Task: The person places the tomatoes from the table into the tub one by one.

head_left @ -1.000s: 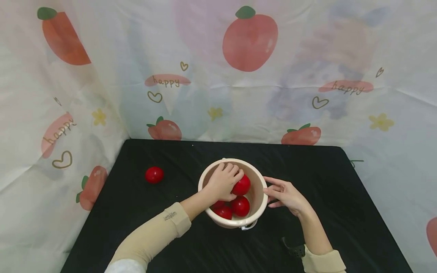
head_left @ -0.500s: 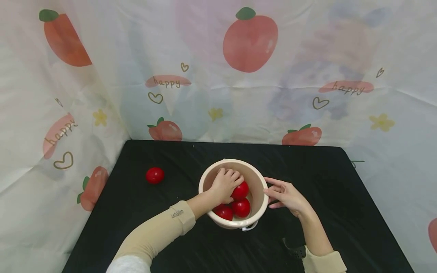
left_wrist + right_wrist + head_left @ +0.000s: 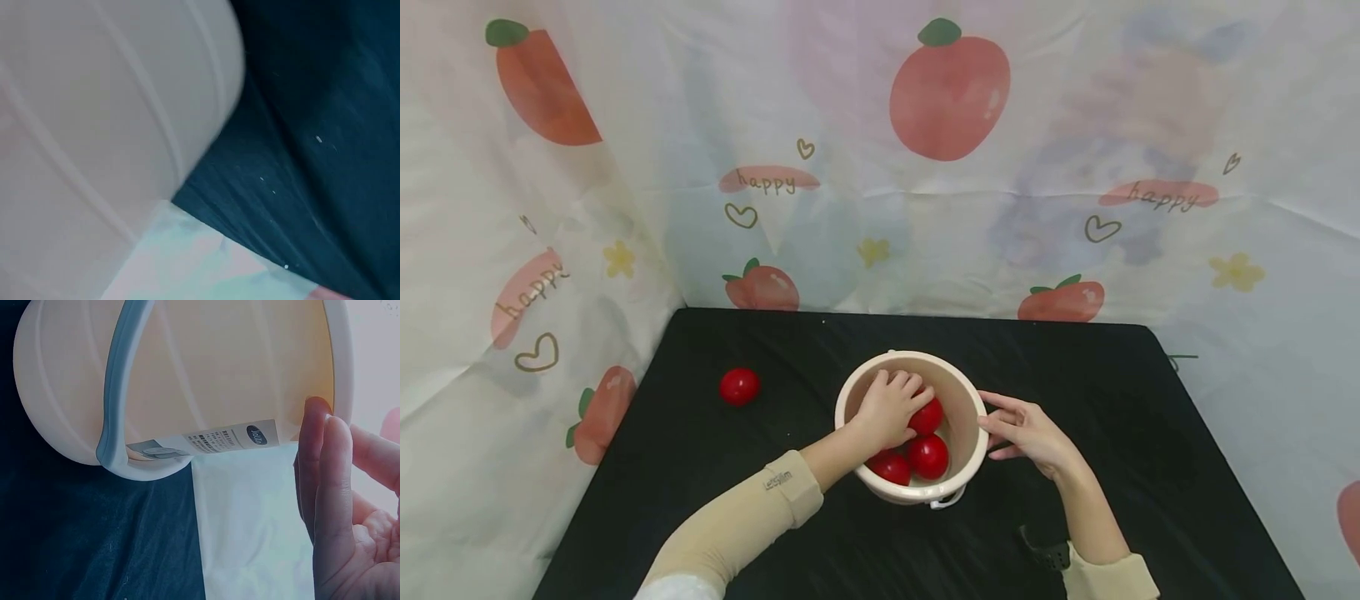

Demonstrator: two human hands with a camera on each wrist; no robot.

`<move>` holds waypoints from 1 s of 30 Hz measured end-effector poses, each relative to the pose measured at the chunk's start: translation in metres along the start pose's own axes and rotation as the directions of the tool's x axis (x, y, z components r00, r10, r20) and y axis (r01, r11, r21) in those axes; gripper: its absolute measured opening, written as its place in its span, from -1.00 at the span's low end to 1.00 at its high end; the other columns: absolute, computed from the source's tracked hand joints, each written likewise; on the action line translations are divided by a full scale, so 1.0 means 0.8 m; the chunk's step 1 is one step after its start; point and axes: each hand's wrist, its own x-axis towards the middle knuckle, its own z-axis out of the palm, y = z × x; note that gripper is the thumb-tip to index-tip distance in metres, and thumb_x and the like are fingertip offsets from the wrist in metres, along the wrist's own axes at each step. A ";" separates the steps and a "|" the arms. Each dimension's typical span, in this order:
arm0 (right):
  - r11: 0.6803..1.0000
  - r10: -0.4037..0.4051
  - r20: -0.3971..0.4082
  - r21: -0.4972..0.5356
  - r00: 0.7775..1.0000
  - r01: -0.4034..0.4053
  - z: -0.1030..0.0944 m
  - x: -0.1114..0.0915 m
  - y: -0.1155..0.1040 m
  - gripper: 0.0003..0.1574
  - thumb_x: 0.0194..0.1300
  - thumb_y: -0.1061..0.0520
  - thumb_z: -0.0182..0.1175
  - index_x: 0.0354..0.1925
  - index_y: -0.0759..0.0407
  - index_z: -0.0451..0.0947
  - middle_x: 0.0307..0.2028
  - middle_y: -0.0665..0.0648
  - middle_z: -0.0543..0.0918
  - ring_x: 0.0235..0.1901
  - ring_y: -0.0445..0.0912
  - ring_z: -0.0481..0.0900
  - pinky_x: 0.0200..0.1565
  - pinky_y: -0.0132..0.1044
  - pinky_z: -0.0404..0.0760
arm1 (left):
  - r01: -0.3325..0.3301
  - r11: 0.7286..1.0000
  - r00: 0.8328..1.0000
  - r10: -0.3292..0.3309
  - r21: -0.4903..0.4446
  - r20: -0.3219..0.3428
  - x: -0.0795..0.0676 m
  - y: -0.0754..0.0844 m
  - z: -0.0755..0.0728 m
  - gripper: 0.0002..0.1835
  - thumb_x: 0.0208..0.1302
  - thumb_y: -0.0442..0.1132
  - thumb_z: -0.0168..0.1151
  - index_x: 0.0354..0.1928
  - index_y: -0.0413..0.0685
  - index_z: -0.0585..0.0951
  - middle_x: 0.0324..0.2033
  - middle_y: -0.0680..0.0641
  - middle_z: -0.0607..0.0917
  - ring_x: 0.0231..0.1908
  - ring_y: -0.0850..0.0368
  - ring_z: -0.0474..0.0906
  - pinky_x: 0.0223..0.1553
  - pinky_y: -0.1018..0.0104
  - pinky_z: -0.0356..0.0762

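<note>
Inside a cream bucket (image 3: 853,375), my left hand (image 3: 887,408) has its fingers curled over a red ball (image 3: 927,418) and its thumb at the ball's lower edge. Another red ball (image 3: 928,457) lies just below it, and part of a red ball (image 3: 889,468) shows beside my wrist. My right hand (image 3: 1030,433) touches the bucket's right rim with its thumb and fingertips, the fingers mostly straight. In the right wrist view, the thumb (image 3: 336,450) meets the rim near the bucket's label (image 3: 231,436). The left wrist view shows only the bucket's outer wall (image 3: 112,137), no hand.
A single red ball (image 3: 740,387) lies on the black cloth (image 3: 790,350), left of the bucket. The bucket's handle (image 3: 115,394) hangs along its side. A printed fabric backdrop (image 3: 850,233) stands behind and left of the table.
My left hand has sunk a little deeper into the bucket with the ball, which sits slightly lower than a second ago. My right hand and the bucket look almost unchanged.
</note>
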 end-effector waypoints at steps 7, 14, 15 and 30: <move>0.998 0.058 -0.029 -0.007 0.998 -0.058 0.001 0.002 -0.003 -0.20 0.24 0.10 0.17 0.30 0.42 0.09 -0.32 0.12 0.64 -0.44 -0.14 0.61 -0.38 -0.22 0.68 | 0.071 0.967 0.966 -0.128 -0.244 -0.227 -0.033 -0.029 -0.007 -0.31 0.06 0.22 0.18 0.23 0.17 0.32 0.06 0.01 0.40 0.02 0.09 0.30 -0.01 0.16 0.39; 0.998 0.069 -0.039 -0.009 0.997 -0.070 0.001 0.002 0.001 -0.19 0.23 0.10 0.19 0.30 0.40 0.10 -0.34 0.10 0.63 -0.44 -0.13 0.61 -0.36 -0.20 0.68 | 0.236 0.904 0.842 -0.374 -0.358 -0.390 -0.076 -0.089 0.006 -0.42 0.11 0.11 0.16 0.15 0.05 0.40 0.03 -0.10 0.46 0.00 -0.02 0.34 -0.02 0.03 0.35; 0.997 0.070 -0.040 -0.010 0.997 -0.070 0.000 0.001 0.001 -0.19 0.23 0.10 0.19 0.30 0.40 0.10 -0.34 0.10 0.63 -0.44 -0.13 0.61 -0.36 -0.19 0.68 | 0.267 0.887 0.821 -0.414 -0.377 -0.392 -0.082 -0.099 0.012 -0.43 0.12 0.09 0.16 0.15 0.02 0.40 0.04 -0.11 0.46 0.00 -0.04 0.34 -0.02 0.01 0.34; 1.000 0.030 -0.016 -0.008 0.999 -0.030 -0.002 0.001 0.000 -0.16 0.21 0.05 0.20 0.29 0.43 0.10 -0.38 0.01 0.63 -0.46 -0.15 0.61 -0.38 -0.22 0.68 | 0.640 0.482 0.656 -0.748 -0.599 0.099 -0.150 -0.163 0.165 -0.16 0.06 0.17 0.20 0.28 -0.14 0.18 0.19 -0.28 0.23 0.13 -0.26 0.11 0.13 -0.25 0.04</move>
